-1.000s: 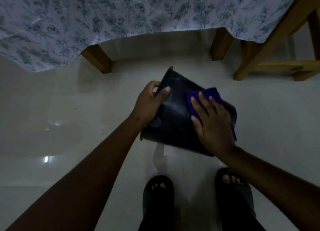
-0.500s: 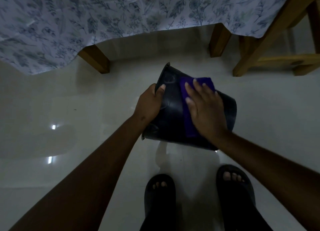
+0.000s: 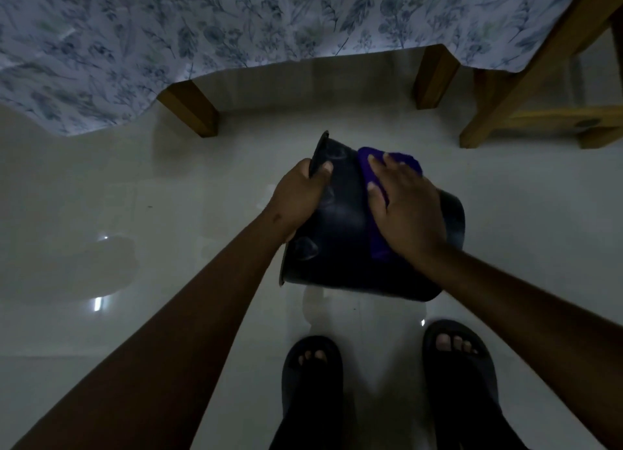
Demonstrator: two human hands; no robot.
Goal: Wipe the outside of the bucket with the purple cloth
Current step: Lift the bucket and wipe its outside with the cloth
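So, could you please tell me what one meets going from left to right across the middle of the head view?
Left hand gripping the rim → bucket → purple cloth → right hand pressed flat on the cloth.

Dim room in a home, by the dining table

Glossy pale tiled floor (image 3: 101,186), a white tablecloth printed with blue leaves (image 3: 168,28) hanging over wooden table legs (image 3: 190,107), a wooden chair frame (image 3: 526,89) alongside, black open-toed house slippers (image 3: 312,379) underfoot.

Dim, soft view; small glints on the glossy floor (image 3: 101,281), wide-angle bowed edges.
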